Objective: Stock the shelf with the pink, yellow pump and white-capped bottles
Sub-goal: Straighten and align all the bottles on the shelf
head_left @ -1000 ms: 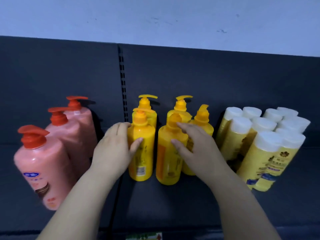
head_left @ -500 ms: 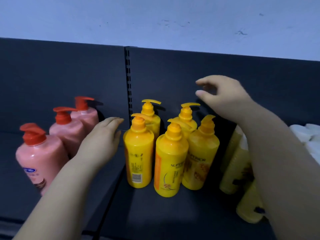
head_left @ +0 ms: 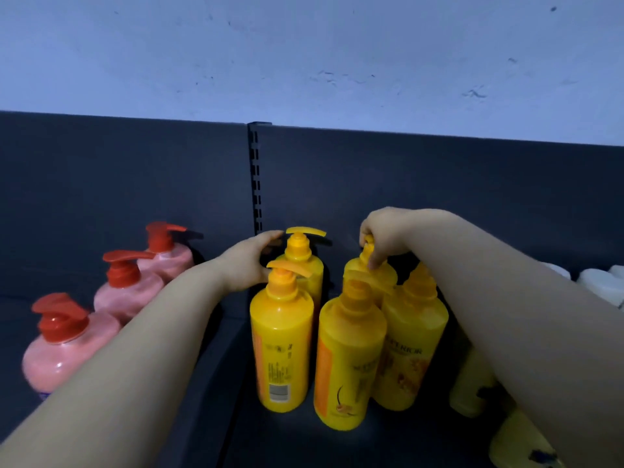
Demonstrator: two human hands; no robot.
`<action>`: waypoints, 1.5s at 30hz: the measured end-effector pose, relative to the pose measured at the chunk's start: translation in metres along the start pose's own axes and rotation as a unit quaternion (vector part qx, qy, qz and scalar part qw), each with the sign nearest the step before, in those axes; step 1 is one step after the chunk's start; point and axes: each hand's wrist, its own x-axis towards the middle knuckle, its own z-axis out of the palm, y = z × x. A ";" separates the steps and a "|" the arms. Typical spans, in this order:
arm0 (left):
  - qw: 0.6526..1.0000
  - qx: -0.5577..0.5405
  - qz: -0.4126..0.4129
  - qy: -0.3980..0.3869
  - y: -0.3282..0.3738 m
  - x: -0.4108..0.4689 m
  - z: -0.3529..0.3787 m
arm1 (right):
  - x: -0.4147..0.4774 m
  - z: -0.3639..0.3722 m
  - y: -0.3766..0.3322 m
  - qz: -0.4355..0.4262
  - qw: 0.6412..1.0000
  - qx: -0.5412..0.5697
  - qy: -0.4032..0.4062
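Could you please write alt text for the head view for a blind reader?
The right hand pinches the pump of the rear-right yellow pump bottle, while the left hand curves beside the rear-left bottle, among five on a dark shelf. Three pink bottles stand left.

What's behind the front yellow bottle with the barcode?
Another yellow pump bottle stands behind it, the left hand curled at its neck. The front bottle covers its lower body.

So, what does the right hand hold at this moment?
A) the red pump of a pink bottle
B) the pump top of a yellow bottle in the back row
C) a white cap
B: the fingers of the right hand are curled round the pump of the rear right yellow bottle.
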 end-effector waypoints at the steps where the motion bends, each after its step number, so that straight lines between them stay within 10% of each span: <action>1: 1.000 -0.021 0.000 -0.020 -0.002 0.003 0.000 | 0.003 0.000 -0.003 0.007 1.000 -0.016 -0.005; 28: 0.999 -0.002 0.026 -0.041 -0.006 -0.002 0.008 | -0.030 0.000 -0.025 -0.044 0.971 0.151 0.182; 35: 0.987 -0.061 0.004 0.149 -0.019 -0.032 0.032 | -0.070 0.004 -0.042 -0.035 0.995 0.083 0.038; 45: 0.989 -0.148 0.005 -0.022 -0.015 -0.078 0.040 | -0.087 0.006 -0.048 -0.084 0.996 -0.041 -0.010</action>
